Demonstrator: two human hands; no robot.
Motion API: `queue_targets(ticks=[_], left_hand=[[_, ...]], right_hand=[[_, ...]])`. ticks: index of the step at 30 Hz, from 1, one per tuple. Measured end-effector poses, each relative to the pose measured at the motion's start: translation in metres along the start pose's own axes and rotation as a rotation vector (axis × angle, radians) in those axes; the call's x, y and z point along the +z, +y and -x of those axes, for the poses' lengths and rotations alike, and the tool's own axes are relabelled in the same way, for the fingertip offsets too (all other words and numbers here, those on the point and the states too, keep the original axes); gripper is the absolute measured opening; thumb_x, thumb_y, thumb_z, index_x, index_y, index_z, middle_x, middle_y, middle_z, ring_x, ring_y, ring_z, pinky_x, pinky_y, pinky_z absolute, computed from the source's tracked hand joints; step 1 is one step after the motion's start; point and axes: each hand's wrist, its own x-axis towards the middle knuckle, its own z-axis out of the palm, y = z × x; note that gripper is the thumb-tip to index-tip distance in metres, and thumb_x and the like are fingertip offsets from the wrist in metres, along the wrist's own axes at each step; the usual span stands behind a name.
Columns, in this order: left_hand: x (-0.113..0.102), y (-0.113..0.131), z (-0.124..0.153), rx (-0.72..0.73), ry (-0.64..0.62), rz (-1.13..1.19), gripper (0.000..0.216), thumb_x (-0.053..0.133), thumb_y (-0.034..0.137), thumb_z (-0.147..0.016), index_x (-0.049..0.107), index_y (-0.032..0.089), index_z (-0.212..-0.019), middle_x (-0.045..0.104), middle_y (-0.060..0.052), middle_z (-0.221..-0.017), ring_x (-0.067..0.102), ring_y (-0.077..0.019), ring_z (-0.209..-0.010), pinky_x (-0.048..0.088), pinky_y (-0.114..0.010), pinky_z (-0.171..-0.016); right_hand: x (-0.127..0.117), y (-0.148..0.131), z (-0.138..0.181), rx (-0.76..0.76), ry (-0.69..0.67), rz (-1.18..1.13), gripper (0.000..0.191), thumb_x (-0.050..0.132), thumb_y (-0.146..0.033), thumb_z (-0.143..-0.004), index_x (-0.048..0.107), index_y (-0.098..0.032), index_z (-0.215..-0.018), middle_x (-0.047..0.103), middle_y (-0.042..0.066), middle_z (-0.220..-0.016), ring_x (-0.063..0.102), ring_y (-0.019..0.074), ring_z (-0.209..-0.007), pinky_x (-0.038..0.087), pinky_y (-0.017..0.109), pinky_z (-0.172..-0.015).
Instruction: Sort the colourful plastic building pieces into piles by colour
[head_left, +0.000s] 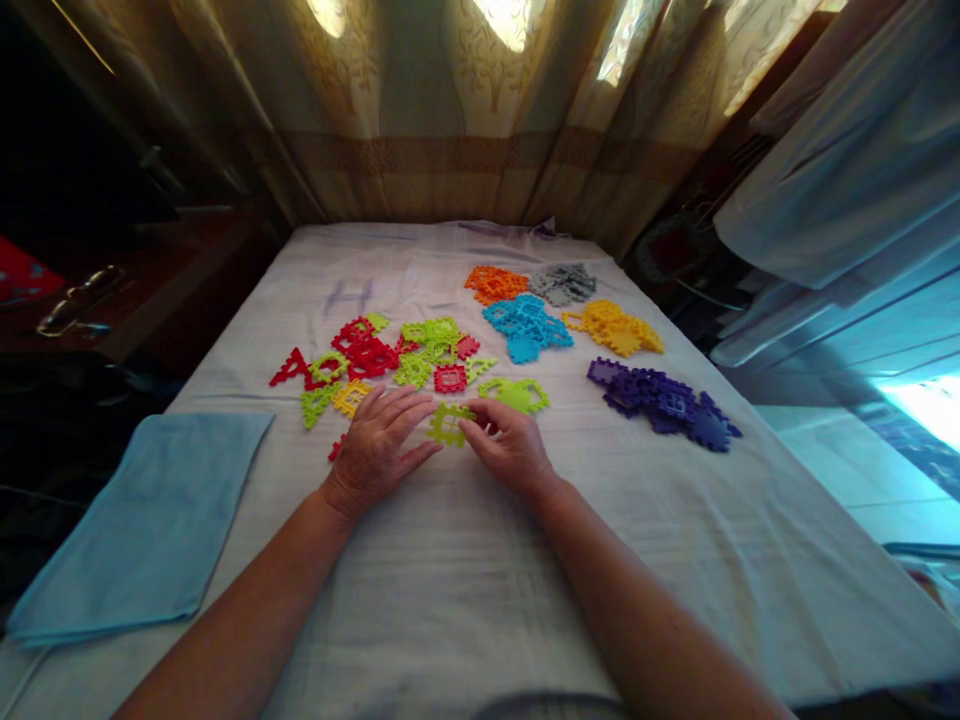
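Note:
Between finger and thumb, my right hand [510,445] pinches the right edge of a lime green square building tile [448,424] with a window-like pattern and notched edges. My left hand [381,440] is just left of that tile, fingers stretched and thumb apart, holding nothing. Partly beside its fingers lies a yellow window tile [351,397]. Beyond the hands are mixed red tiles [367,350] and lime green tiles [431,345], loosely heaped. A few more lime green tiles [521,394] lie just past my right hand. A small red piece shows at my left wrist, mostly hidden.
Sorted piles stand at the back and right: orange tiles [495,284], grey tiles [564,284], blue tiles [527,327], yellow tiles [619,328] and purple tiles [667,402]. A folded light blue cloth [142,525] lies left on the white sheet [450,600]. Curtains [442,160] hang behind.

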Motion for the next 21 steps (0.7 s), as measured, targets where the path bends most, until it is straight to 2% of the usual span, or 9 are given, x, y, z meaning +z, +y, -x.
queue_targets(ticks=[2, 5, 8, 11, 13, 17, 21], left_hand=[[0.000, -0.001, 0.000, 0.002, 0.001, 0.011, 0.046, 0.061, 0.043, -0.090, 0.055, 0.025, -0.131, 0.069, -0.008, -0.124, 0.059, -0.0246, -0.123, 0.036, -0.048, -0.113], [0.001, -0.003, 0.002, -0.003, 0.006, 0.004, 0.045, 0.059, 0.042, -0.091, 0.054, 0.023, -0.132, 0.068, -0.010, -0.125, 0.060, -0.0245, -0.122, 0.037, -0.048, -0.112], [0.002, -0.006, 0.003, -0.037, -0.018, 0.002, 0.038, 0.055, 0.038, -0.093, 0.057, 0.024, -0.128, 0.069, -0.008, -0.125, 0.060, -0.0237, -0.121, 0.037, -0.048, -0.112], [0.004, -0.007, 0.004, -0.075, -0.050, 0.016, 0.035, 0.051, 0.035, -0.093, 0.059, 0.026, -0.126, 0.068, -0.007, -0.125, 0.059, -0.0235, -0.121, 0.037, -0.049, -0.112], [0.005, -0.008, 0.004, -0.086, -0.048, 0.027, 0.034, 0.051, 0.034, -0.093, 0.060, 0.026, -0.125, 0.068, -0.007, -0.125, 0.060, -0.0236, -0.120, 0.039, -0.049, -0.111], [0.006, -0.010, 0.003, -0.081, -0.016, 0.045, 0.032, 0.052, 0.033, -0.093, 0.060, 0.025, -0.123, 0.068, -0.008, -0.124, 0.060, -0.0234, -0.118, 0.041, -0.048, -0.109], [0.005, -0.011, 0.003, -0.091, -0.032, 0.050, 0.033, 0.051, 0.031, -0.093, 0.061, 0.025, -0.124, 0.068, -0.008, -0.124, 0.060, -0.0236, -0.118, 0.041, -0.049, -0.109]], right_hand=[[-0.006, 0.005, -0.003, 0.049, 0.045, -0.044, 0.018, 0.059, -0.033, -0.083, 0.070, -0.020, -0.089, 0.067, 0.000, -0.067, 0.057, 0.0120, -0.056, 0.048, 0.024, -0.059], [-0.027, 0.021, -0.011, 0.138, 0.246, -0.011, 0.022, 0.058, -0.036, -0.081, 0.070, -0.019, -0.088, 0.070, 0.002, -0.075, 0.058, 0.0125, -0.059, 0.049, 0.025, -0.059], [-0.054, 0.042, -0.017, 0.213, 0.486, 0.122, 0.025, 0.056, -0.039, -0.081, 0.069, -0.019, -0.087, 0.071, 0.004, -0.081, 0.060, 0.0144, -0.063, 0.049, 0.026, -0.059], [-0.073, 0.060, -0.018, 0.217, 0.595, 0.291, 0.022, 0.058, -0.036, -0.078, 0.070, -0.019, -0.085, 0.070, 0.005, -0.079, 0.060, 0.0159, -0.064, 0.051, 0.030, -0.067], [-0.077, 0.067, -0.016, 0.211, 0.573, 0.372, 0.021, 0.057, -0.033, -0.077, 0.070, -0.019, -0.085, 0.071, 0.006, -0.080, 0.062, 0.0171, -0.065, 0.051, 0.032, -0.071], [-0.076, 0.073, -0.013, 0.188, 0.446, 0.487, 0.021, 0.055, -0.029, -0.078, 0.072, -0.020, -0.085, 0.071, 0.007, -0.081, 0.064, 0.0202, -0.070, 0.051, 0.034, -0.073], [-0.075, 0.073, -0.011, 0.129, 0.339, 0.494, 0.018, 0.059, -0.034, -0.078, 0.071, -0.022, -0.082, 0.072, 0.006, -0.079, 0.064, 0.0213, -0.073, 0.050, 0.034, -0.074]])
